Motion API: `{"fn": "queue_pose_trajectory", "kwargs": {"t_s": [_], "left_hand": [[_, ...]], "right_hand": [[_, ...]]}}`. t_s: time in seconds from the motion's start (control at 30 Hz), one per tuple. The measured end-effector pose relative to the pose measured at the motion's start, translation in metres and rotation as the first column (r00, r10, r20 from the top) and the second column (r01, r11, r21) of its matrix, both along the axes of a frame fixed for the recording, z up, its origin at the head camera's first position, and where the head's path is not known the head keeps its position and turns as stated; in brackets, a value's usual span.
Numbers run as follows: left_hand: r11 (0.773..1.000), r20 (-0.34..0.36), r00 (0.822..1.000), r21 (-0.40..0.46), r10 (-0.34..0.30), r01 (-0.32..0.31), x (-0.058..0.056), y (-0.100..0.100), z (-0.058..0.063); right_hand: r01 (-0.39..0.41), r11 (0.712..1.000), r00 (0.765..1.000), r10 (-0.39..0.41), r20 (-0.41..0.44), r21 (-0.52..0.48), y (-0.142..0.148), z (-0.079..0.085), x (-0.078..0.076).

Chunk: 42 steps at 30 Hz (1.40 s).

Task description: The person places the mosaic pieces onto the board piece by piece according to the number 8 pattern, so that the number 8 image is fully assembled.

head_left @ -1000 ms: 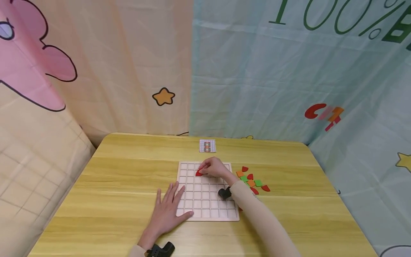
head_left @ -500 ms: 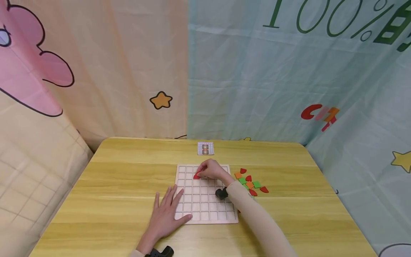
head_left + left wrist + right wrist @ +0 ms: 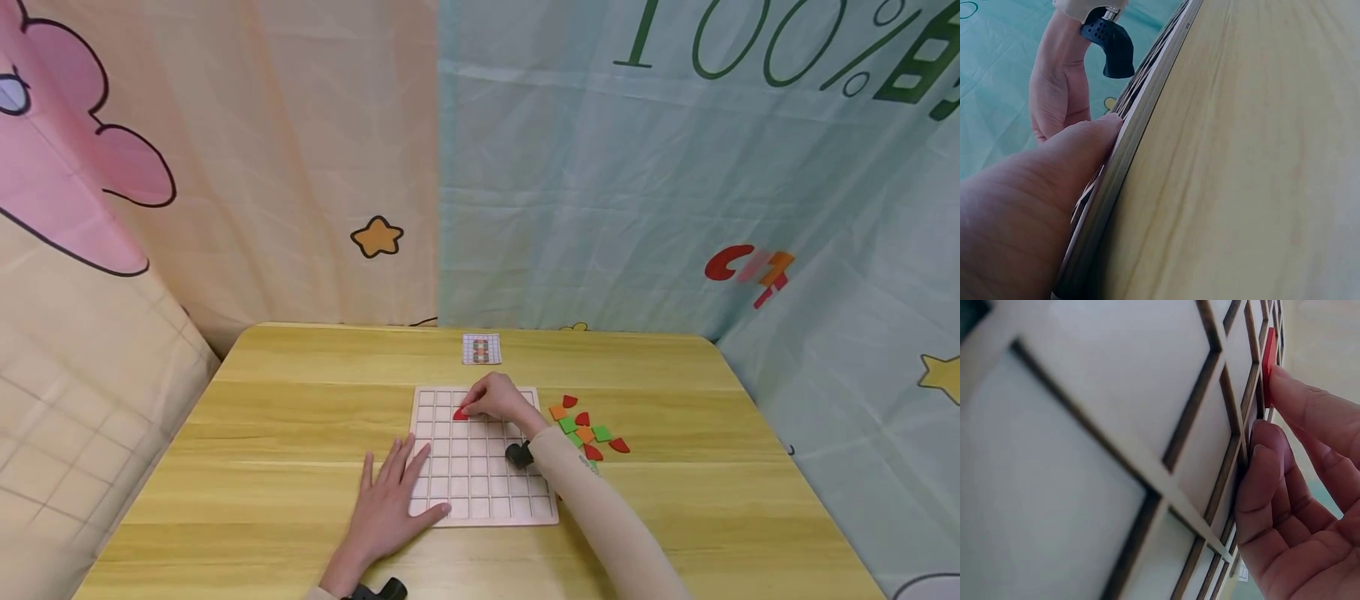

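Observation:
A white grid board [image 3: 480, 483] lies flat on the table. My left hand [image 3: 386, 508] rests with spread fingers over the board's left edge; in the left wrist view its thumb [image 3: 1079, 144] touches the rim. Near the board's upper left, my right hand [image 3: 497, 397] holds a small red quarter-round tile [image 3: 460, 414] at its fingertips. The right wrist view has a fingertip against that red tile [image 3: 1268, 365], at the grid's surface, while the other fingers are curled below. The hand hides part of the tile.
Right of the board lie several loose tiles: red ones [image 3: 619, 446], green ones [image 3: 602, 433] and orange ones [image 3: 558, 412]. The right forearm partly covers them. Behind the board is a small pattern card [image 3: 481, 349]. Printed curtains [image 3: 570, 208] hang around the wooden table [image 3: 247, 467].
The camera view has tilted slightly. The red tile and right hand stay at nearly the same spot on the board, with only a small shift of the tile. The left hand stays put.

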<state>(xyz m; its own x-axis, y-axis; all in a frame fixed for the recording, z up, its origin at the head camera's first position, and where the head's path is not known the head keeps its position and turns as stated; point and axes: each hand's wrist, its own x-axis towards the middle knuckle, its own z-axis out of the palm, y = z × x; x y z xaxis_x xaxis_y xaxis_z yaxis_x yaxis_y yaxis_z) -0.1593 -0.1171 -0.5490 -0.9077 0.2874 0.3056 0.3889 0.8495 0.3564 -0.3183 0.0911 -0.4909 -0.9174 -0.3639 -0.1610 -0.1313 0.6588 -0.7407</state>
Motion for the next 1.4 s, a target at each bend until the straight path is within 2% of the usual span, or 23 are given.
{"fn": "queue_pose_trajectory", "kwargs": {"t_s": [0.33,0.6,0.7,0.8,0.97,1.13,1.27,1.33,1.4], "left_hand": [[1.0,-0.006,1.0,-0.001,-0.001,0.001,0.0,0.0,0.001],[1.0,0.005,1.0,0.013,0.0,0.0,0.0,0.002,0.002],[1.0,0.007,1.0,0.012,0.001,-0.001,0.0,0.002,0.002],[1.0,0.006,1.0,0.009,0.003,-0.003,0.001,0.002,0.002],[1.0,0.005,1.0,0.003,0.006,-0.006,0.001,0.001,0.001],[1.0,0.011,1.0,-0.005,0.008,-0.008,0.001,0.001,0.0],[1.0,0.009,1.0,0.0,0.005,-0.005,0.001,0.001,0.0],[1.0,0.008,1.0,0.001,0.005,-0.005,0.0,0.001,0.0],[1.0,0.007,1.0,-0.002,0.004,-0.004,0.0,0.001,-0.001]], "right_hand": [[-0.006,1.0,1.0,0.006,-0.01,0.023,-0.001,0.001,0.005],[-0.114,0.993,0.993,0.113,-0.04,-0.007,0.013,0.004,0.011],[-0.143,0.989,0.986,0.139,-0.092,-0.028,0.026,0.003,0.014],[-0.112,0.993,0.985,0.105,-0.134,-0.047,0.041,0.004,0.019],[0.016,0.998,0.989,-0.024,-0.145,-0.055,0.071,0.009,0.029],[0.092,0.995,0.982,-0.099,-0.159,-0.049,0.101,0.009,0.035],[0.103,0.994,0.973,-0.109,-0.202,-0.037,0.121,0.009,0.037],[0.095,0.995,0.966,-0.089,-0.243,0.01,0.128,0.009,0.037],[0.103,0.993,0.965,-0.088,-0.246,0.05,0.134,0.008,0.036]]}}
